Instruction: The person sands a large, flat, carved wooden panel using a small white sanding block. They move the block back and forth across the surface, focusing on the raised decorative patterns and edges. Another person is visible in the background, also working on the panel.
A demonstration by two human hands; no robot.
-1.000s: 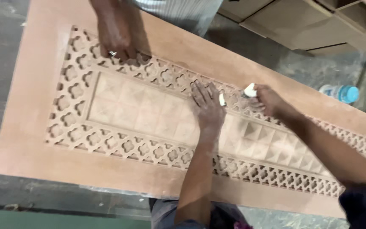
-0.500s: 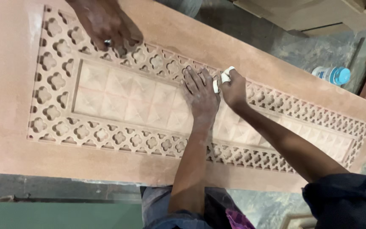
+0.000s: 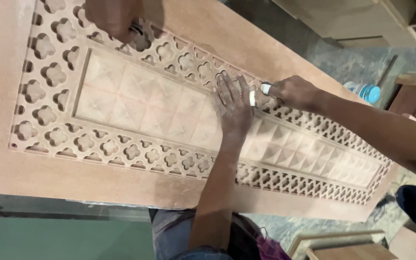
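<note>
Left hand lay flat and open on the panel; right hand pinched white paper. Paper could have snagged in the fretwork, I judged.

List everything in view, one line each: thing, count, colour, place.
carved panel: one, reddish-brown, lattice border around faceted squares, fills the middle.
bottle: one, clear with blue cap, on the floor at right.
wooden boxes: a few, pale, top right.
board pieces: some, pale wood, bottom right.
another person's hand: one, on the lattice, top edge.
left hand: flat on the panel's centre.
right hand: on the upper lattice, pinching a small white piece.
</note>
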